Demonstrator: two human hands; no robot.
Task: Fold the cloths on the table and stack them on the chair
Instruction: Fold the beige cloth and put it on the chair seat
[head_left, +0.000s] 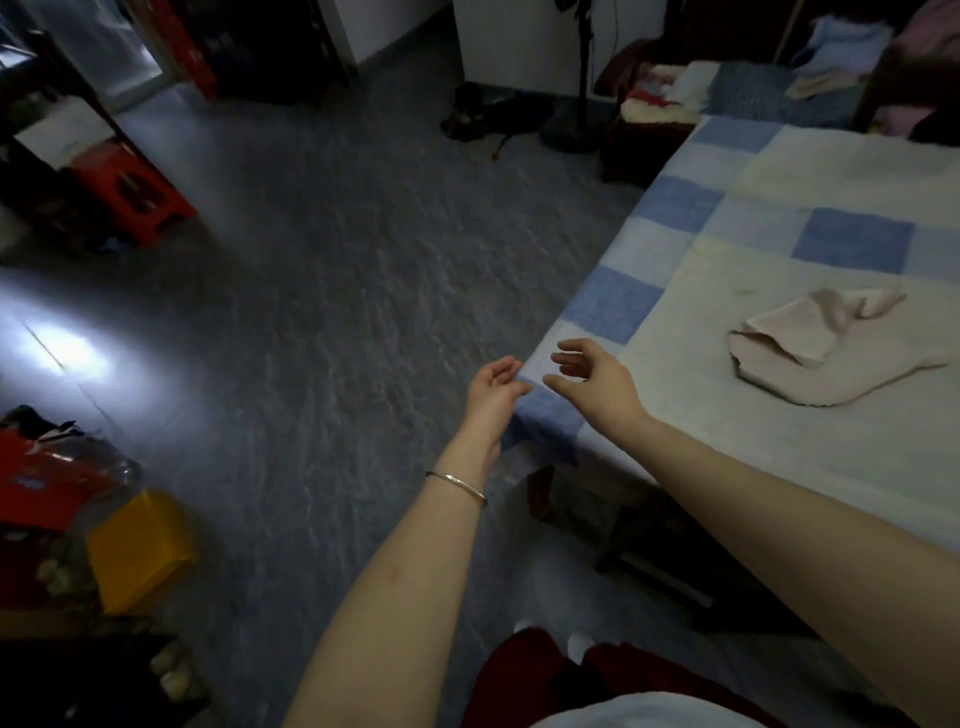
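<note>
A pale pink cloth (821, 348) lies crumpled on the table, which is covered with a blue-and-cream checked sheet (748, 431). My left hand (493, 387) hovers at the table's near corner, fingers loosely curled, touching or just off the sheet's edge. My right hand (592, 376) is beside it over the corner, fingers spread, holding nothing. Both hands are well left of the pink cloth. A chair (660, 109) at the far end carries several folded cloths.
Grey floor (311, 286) spreads to the left. A red stool (130, 192) stands far left, a yellow box (137, 551) and red clutter near left. A fan stand (576, 124) and dark items sit by the far wall.
</note>
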